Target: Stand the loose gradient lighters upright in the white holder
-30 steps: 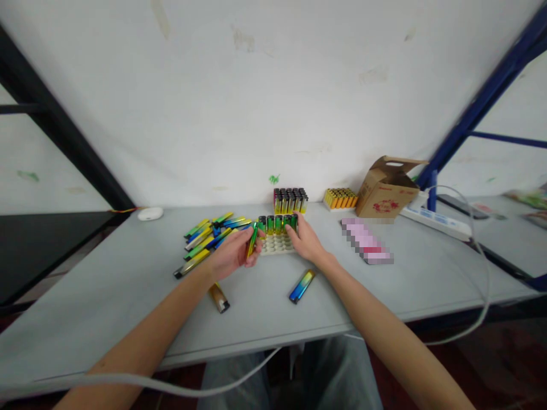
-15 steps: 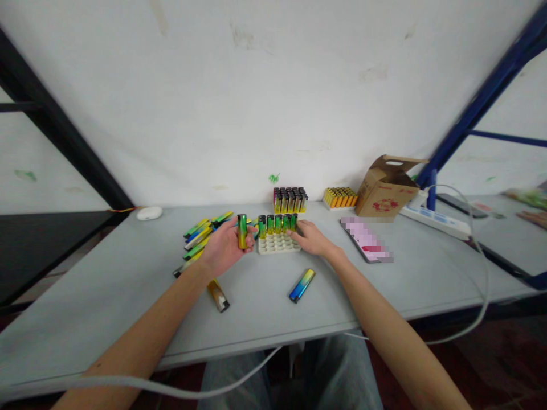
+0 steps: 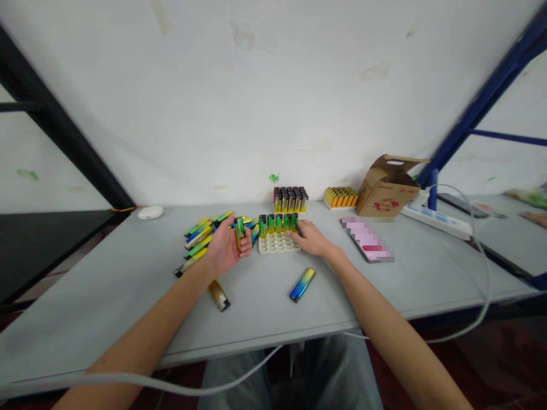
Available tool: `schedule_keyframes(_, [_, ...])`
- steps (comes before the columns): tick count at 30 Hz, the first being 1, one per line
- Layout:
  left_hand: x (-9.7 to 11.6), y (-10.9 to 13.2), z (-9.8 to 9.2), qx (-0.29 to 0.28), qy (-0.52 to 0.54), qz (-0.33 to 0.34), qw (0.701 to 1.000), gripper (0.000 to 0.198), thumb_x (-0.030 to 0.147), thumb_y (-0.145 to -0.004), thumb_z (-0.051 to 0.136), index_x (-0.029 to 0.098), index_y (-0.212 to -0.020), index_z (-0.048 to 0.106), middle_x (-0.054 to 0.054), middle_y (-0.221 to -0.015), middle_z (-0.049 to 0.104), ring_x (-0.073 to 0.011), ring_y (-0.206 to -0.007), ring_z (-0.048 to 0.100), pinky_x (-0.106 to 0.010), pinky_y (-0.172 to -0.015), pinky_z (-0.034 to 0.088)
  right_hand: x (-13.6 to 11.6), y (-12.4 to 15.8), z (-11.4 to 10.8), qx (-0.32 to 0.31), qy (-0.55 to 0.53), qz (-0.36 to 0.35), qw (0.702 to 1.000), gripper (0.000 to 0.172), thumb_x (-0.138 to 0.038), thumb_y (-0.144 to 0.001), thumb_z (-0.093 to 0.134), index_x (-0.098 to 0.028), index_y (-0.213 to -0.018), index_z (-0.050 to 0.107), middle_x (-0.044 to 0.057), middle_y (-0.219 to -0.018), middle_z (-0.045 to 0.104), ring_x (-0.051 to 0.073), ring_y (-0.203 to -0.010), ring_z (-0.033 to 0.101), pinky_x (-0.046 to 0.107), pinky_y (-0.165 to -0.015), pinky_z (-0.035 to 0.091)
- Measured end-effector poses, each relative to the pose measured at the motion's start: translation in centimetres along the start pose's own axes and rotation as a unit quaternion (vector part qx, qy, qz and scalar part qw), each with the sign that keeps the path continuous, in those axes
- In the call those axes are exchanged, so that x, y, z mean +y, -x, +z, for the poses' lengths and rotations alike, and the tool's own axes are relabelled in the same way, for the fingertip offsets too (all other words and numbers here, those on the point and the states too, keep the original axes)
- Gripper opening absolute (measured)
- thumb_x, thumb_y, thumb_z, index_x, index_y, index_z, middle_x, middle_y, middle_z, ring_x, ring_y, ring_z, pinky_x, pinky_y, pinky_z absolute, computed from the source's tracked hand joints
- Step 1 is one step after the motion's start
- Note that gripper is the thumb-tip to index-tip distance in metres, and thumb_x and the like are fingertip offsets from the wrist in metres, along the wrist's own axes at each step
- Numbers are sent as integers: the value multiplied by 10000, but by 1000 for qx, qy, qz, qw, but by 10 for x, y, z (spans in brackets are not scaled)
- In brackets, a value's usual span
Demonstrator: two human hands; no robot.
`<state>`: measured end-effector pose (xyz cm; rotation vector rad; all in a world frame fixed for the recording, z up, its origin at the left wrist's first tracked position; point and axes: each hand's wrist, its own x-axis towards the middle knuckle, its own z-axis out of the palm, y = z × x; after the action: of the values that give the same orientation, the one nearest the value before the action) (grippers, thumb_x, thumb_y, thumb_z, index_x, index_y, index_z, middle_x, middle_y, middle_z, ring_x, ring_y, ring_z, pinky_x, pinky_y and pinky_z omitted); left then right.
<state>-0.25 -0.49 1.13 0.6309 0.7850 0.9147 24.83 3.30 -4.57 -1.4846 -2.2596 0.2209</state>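
My left hand (image 3: 226, 249) is closed around a green and yellow lighter (image 3: 240, 230), held upright just left of a white tray with holes (image 3: 277, 246). In the tray's back row stand several green and yellow lighters (image 3: 278, 224). My right hand (image 3: 313, 237) grips the tray's right end, its thumb by the last lighter of that row; its other fingertips are partly hidden. Beside and behind my left hand lies a loose pile of lighters (image 3: 197, 248) in green, blue and yellow.
A blue and yellow lighter (image 3: 302, 285) and an amber lighter (image 3: 219, 295) lie near the front. Toward the wall stand a tray of dark-topped lighters (image 3: 291, 200), a tray of orange lighters (image 3: 341, 197) and a cardboard box (image 3: 385, 191). A phone (image 3: 366, 240) and power strip (image 3: 438, 221) are at right.
My left hand has drawn slightly left, away from the tray, and the lighter in it has turned and leans a little. My right hand stays at the tray.
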Motion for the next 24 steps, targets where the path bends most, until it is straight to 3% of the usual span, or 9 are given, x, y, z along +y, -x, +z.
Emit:
schedule_keyframes(5, [0, 0, 1, 18, -18, 6, 1000, 533, 490, -945, 251, 163, -602, 495, 21, -472, 347, -112, -393, 369, -214, -362, 335, 0, 1, 0, 4, -12, -2, 1000, 377, -471, -952, 437, -124, -989, 582, 140, -988, 635, 231, -919, 579, 343, -881, 436])
schedule_keyframes(14, [-6, -7, -8, 0, -62, -10, 998, 442, 450, -892, 282, 193, -552, 400, 44, -472, 287, -86, -358, 269, -177, -321, 222, 1, 0, 2, 2, -5, 0, 1000, 370, -462, -954, 428, -126, -1011, 571, 160, -1031, 638, 251, -957, 583, 364, -895, 435])
schedule_keyframes(24, [-8, -8, -6, 24, -122, 14, 992, 419, 403, -878, 249, 201, -530, 367, 66, -455, 218, -68, -331, 175, -161, -323, 151, 4, 1, 7, 29, -65, -5, 997, 450, -424, -925, 490, -117, -1254, 479, 175, -1202, 605, 271, -1091, 558, 402, -964, 419])
